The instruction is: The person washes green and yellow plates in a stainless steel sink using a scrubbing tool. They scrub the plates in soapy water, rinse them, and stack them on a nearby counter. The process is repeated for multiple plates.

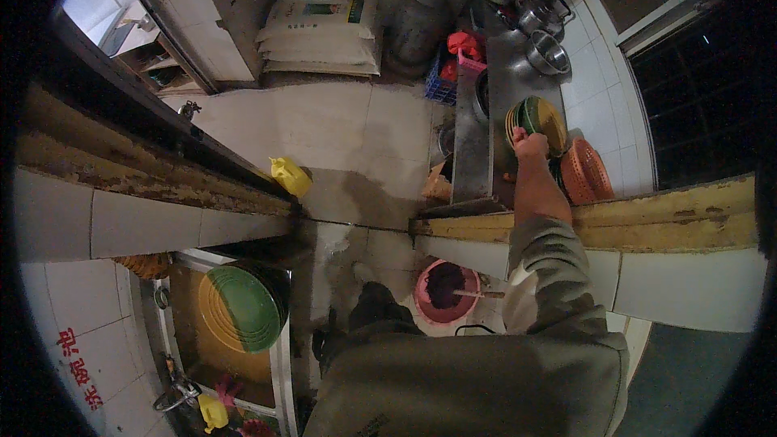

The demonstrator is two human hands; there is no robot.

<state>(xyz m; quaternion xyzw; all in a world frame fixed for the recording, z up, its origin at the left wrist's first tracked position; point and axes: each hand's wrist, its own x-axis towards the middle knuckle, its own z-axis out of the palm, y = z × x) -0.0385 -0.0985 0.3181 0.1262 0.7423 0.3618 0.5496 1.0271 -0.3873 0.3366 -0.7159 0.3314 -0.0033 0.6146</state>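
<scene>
At the end of my outstretched right arm, my right hand (530, 144) grips the near edge of a stack of green and yellow plates (537, 121) at the metal counter (470, 164). Beside the stack, against the wall, leans an orange perforated basket (584, 171). Farther along the same counter stands a steel bowl (547, 53). At the lower left, more large round green and yellow dishes (241, 309) rest on the sink (282, 340). My left hand is out of view.
A wooden doorway edge (473, 229) lies under my right arm. On the floor are a pink basin (447, 309) with dark contents and a handle, and a yellow jug (291, 176). Stacked sacks (322, 36), a gas cylinder (420, 27) and a blue crate (441, 86) stand farther off.
</scene>
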